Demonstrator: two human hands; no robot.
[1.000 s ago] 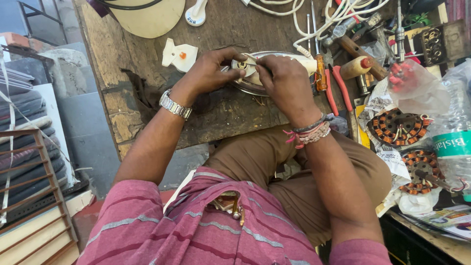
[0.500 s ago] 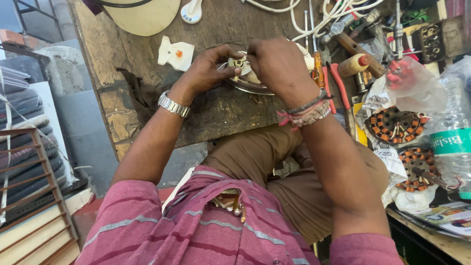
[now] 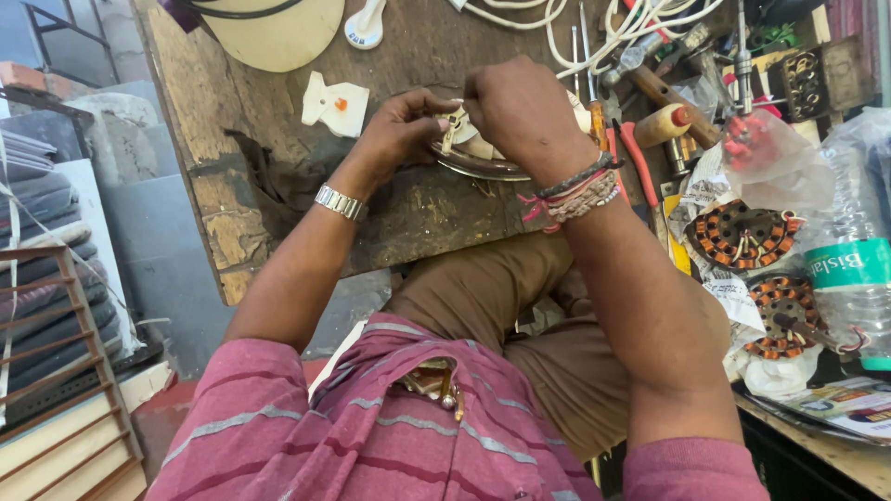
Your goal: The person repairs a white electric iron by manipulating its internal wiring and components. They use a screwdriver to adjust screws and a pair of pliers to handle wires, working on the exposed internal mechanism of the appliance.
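A metal iron soleplate (image 3: pixel 478 165) lies on the worn wooden workbench (image 3: pixel 418 213), with small pale parts on top of it. My left hand (image 3: pixel 401 130), with a steel watch at the wrist, pinches a small part at the plate's left edge. My right hand (image 3: pixel 515 107), with thread bracelets at the wrist, is curled over the plate's top and hides most of it. Both hands touch the plate's fittings; what the right fingers grip is hidden.
A white plastic piece (image 3: pixel 335 102) lies left of the hands. White cables (image 3: pixel 603 28), pliers with red handles (image 3: pixel 640 167), a hammer (image 3: pixel 664 88), copper-wound stators (image 3: pixel 742 237), a plastic bottle (image 3: pixel 849 269) and a clear bag (image 3: pixel 770 153) crowd the right side. A wooden rack (image 3: pixel 65 371) stands at the left.
The view has shifted so the hands sit higher and more to the centre. My right hand has closed further over the plate while the left stays at its edge.
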